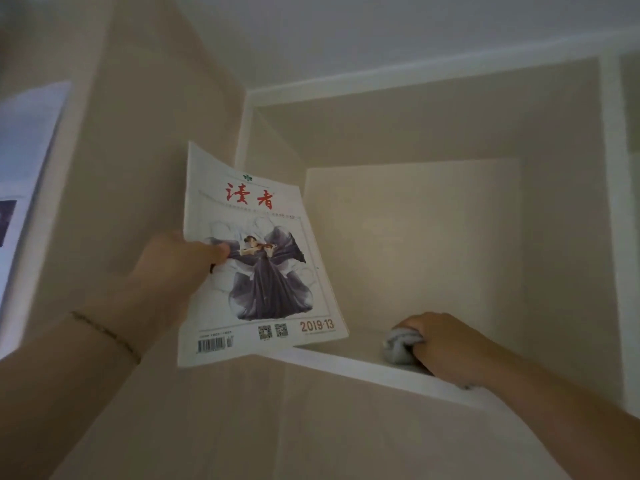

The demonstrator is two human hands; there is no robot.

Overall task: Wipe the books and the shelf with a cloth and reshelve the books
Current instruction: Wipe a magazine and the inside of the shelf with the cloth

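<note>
Glossy paper magazine (pixel 263 258); soft grey cloth (pixel 401 346), bunched and nubbly; smooth matt cream shelf (pixel 346 362); thin beaded bracelet (pixel 107 332).

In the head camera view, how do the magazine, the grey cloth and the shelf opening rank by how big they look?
1. Shelf opening, largest.
2. Magazine, though it is held nearer the camera, which enlarges it.
3. Grey cloth, smallest; bunched and partly hidden by the right hand.

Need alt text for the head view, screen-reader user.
A person's right hand presses a bunched grey cloth onto the floor of an open white shelf compartment. Their left hand holds a magazine upright just left of the opening, its cover marked 2019·13 and showing a violinist in a dark gown.
</note>
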